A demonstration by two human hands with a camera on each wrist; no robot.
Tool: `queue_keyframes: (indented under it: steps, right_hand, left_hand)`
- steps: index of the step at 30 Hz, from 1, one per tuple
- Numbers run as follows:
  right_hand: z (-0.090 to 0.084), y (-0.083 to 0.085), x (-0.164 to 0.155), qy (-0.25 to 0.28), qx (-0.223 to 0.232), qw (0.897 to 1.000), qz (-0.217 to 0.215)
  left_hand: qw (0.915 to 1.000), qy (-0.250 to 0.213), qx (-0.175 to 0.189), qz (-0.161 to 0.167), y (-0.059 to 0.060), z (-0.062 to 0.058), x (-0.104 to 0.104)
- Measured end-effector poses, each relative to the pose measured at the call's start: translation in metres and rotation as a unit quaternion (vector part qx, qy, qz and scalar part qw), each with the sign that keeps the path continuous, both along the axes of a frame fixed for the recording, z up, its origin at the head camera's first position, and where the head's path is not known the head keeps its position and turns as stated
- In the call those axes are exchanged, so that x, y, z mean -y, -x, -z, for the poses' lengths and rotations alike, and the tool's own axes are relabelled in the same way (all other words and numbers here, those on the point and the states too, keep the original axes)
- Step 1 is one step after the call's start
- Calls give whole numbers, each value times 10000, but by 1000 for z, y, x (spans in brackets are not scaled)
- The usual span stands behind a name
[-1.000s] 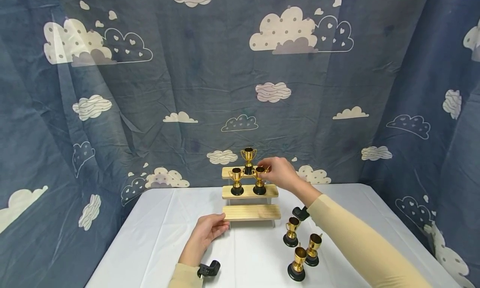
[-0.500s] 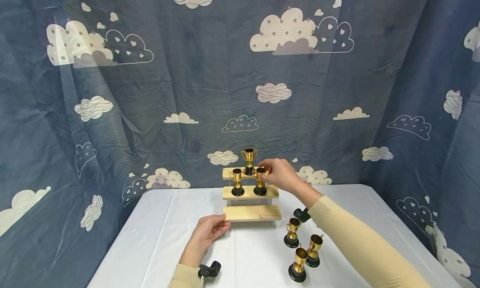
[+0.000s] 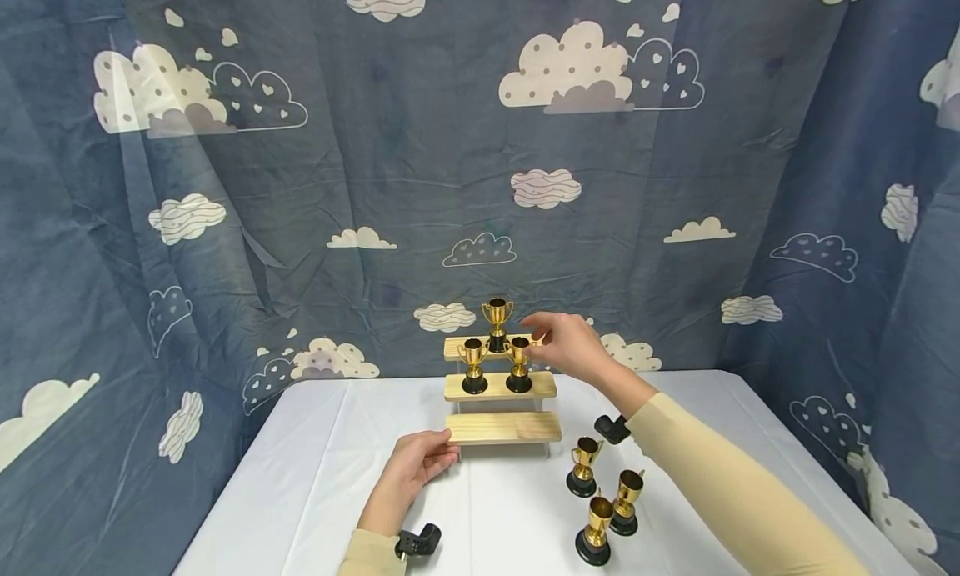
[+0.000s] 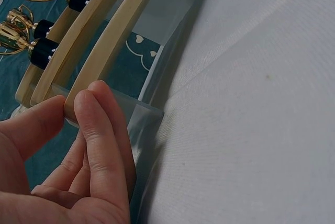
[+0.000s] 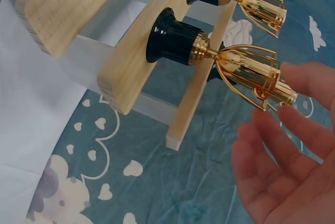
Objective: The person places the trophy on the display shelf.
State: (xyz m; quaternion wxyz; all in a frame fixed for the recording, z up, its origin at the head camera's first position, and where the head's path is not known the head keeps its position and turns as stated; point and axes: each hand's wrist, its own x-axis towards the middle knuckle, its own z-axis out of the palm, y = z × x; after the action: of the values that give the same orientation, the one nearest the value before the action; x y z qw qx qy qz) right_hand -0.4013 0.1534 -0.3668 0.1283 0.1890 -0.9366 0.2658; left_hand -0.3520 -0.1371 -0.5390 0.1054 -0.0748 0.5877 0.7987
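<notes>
A three-tier wooden display stand (image 3: 502,427) with clear supports stands on the table. My left hand (image 3: 414,466) pinches the left end of its lowest shelf (image 4: 107,51), thumb on one face and fingers on the other. Two small gold trophies with black bases stand upright on the middle shelf, a left trophy (image 3: 473,366) and a right trophy (image 3: 518,366). Another trophy (image 3: 497,320) stands on the top shelf. My right hand (image 3: 572,347) is beside the right trophy's cup, its thumb and fingers spread around the rim and handle (image 5: 251,75) without gripping.
Three more gold trophies stand on the white tablecloth (image 3: 337,476) at the front right: a rear trophy (image 3: 583,468), a right-hand trophy (image 3: 627,503) and a front trophy (image 3: 596,532). A blue cloud-print curtain (image 3: 420,176) hangs directly behind the table.
My right hand has loosened from the right trophy on the middle shelf and drawn slightly up and to the right. That trophy stays standing. My left hand keeps its place on the lowest shelf.
</notes>
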Motion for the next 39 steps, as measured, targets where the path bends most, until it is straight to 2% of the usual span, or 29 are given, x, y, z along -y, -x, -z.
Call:
queue_keyframes:
  steps: [17,29,39]
  right_hand:
    - [-17,-21,-15,26,-211,9998,-69]
    - [-15,-41,-31,-468,-407,9979,-188]
    - [-8,-55,-49,-303,-328,9980,-457]
  left_hand:
    - [10000,4,-52,24,-2,-2,0]
    - [9999,-20,-44,93,-2,-2,1]
    - [10000,16,25,69,-4,-4,1]
